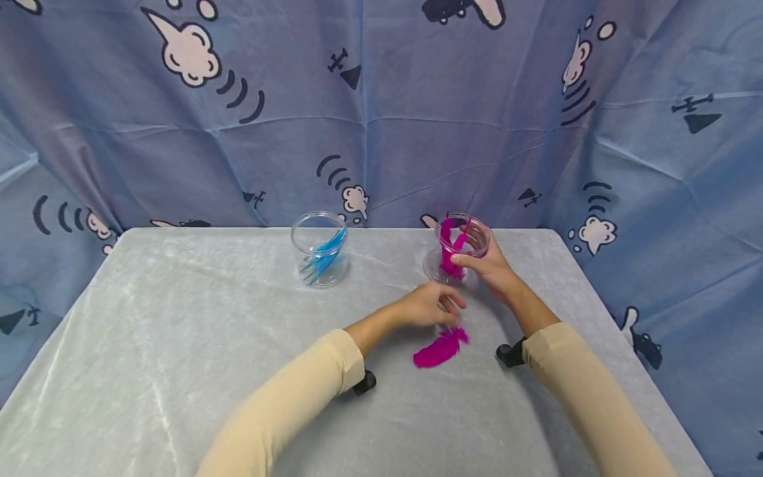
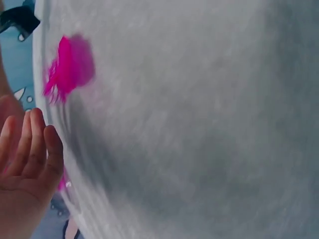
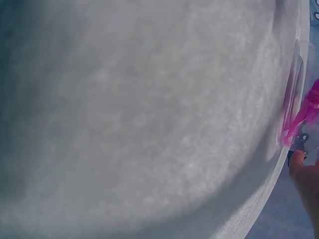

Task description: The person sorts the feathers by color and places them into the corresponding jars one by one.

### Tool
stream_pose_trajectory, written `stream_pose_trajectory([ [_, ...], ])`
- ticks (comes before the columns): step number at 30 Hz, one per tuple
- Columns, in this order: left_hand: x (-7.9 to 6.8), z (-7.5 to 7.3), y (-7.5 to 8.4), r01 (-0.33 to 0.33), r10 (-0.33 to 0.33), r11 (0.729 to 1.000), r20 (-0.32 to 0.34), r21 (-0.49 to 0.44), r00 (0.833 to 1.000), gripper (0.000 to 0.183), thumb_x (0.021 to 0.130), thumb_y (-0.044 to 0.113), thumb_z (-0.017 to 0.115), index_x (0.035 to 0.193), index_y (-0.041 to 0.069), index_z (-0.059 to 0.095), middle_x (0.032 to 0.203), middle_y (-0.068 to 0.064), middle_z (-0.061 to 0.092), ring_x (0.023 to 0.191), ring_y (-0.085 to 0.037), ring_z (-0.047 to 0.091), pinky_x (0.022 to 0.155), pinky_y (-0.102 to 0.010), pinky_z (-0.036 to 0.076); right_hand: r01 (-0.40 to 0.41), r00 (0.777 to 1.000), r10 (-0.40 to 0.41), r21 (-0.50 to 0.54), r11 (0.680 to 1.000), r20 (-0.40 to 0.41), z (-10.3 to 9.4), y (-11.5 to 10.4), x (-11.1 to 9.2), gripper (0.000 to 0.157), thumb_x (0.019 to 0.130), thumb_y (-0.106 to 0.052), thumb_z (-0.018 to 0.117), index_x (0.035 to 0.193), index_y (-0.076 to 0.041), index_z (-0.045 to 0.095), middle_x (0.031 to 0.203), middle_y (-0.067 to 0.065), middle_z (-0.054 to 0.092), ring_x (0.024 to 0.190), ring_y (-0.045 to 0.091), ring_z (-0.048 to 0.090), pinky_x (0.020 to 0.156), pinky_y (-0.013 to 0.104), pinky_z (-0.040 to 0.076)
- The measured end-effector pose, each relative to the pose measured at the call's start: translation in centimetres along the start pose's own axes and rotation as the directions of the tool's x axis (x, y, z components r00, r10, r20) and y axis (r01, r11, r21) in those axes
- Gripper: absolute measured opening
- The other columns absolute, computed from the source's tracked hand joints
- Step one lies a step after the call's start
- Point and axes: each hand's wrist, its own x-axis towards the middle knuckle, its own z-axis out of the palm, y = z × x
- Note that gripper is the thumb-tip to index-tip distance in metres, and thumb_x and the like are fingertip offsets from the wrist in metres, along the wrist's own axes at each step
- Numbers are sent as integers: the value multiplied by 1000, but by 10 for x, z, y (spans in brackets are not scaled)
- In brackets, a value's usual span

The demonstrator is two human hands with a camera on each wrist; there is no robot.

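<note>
My right hand point(image 1: 490, 262) grips a clear plastic cup point(image 1: 430, 266) by its side, thumb at the front. Bright pink feathers point(image 1: 447, 255) stand inside that cup, some reaching its rim. In the right wrist view only the thumb point(image 3: 297, 162) and part of the pink feathers point(image 3: 305, 112) show at the right edge. A loose pink feather point(image 1: 437, 351) lies on the table in front of the cup. Just beyond its fluffy end hovers my left hand point(image 1: 426, 305), fingers loosely bent and holding nothing. The left wrist view has the feather point(image 2: 72, 64) apart from the fingertips.
A second clear cup point(image 1: 320, 281) with blue feathers point(image 1: 324, 255) in it stands at the back left of the table. Pale grey cloth point(image 1: 179, 344) covers the table. Behind it hangs a blue patterned curtain point(image 1: 417, 86).
</note>
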Motion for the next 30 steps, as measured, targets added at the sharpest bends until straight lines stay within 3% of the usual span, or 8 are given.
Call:
stream_pose_trajectory([
  [5,0,13,-4,2,-3,999,25,46,1000,32,84,-1,76,115,-3,69,99,-13,74,86,-11,67,71,-14,49,-5,1000,5,2,1000,-5,0,0,0,82,92,-2,67,157,-11,16,159,14,28,149,29,21,119,49,22],
  [12,1,28,-7,-3,6,982,-18,186,1000,39,78,6,83,115,4,70,97,-5,73,85,-6,64,75,-12,44,6,1000,-6,16,1000,3,0,1,1,84,91,-2,68,156,-10,16,159,15,28,149,30,21,119,49,22],
  [30,0,35,-7,55,-44,972,-54,230,998,36,78,8,84,112,12,72,91,4,70,75,0,56,71,-14,44,-10,1000,10,6,1000,4,0,3,2,84,92,-3,67,157,-12,15,160,14,26,149,30,19,119,50,22],
])
